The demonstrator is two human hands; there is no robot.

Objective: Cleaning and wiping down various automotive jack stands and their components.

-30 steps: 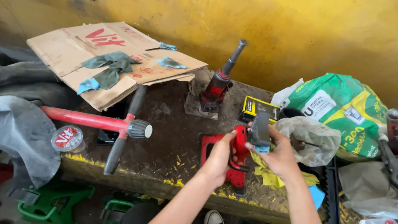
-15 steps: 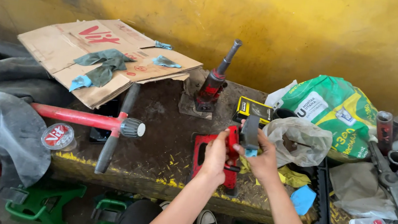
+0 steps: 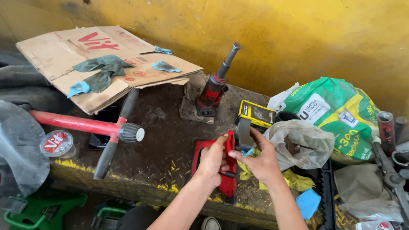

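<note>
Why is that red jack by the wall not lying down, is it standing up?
Standing, yes. The red jack sits on its base on the dark workbench, its grey rod pointing up with a slight lean toward the yellow wall.

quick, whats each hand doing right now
Left hand: closed on the red clamp tool on the bench.
Right hand: closed, fingers pinching the dark upright part of the same tool.

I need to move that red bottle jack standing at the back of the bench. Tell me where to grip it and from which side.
Grip the red bottle jack around its squat body, low down, coming from the front. The thin rod at its top leans to the right and gives a poor hold. The wall blocks the back, and the flattened cardboard crowds its left.
</note>
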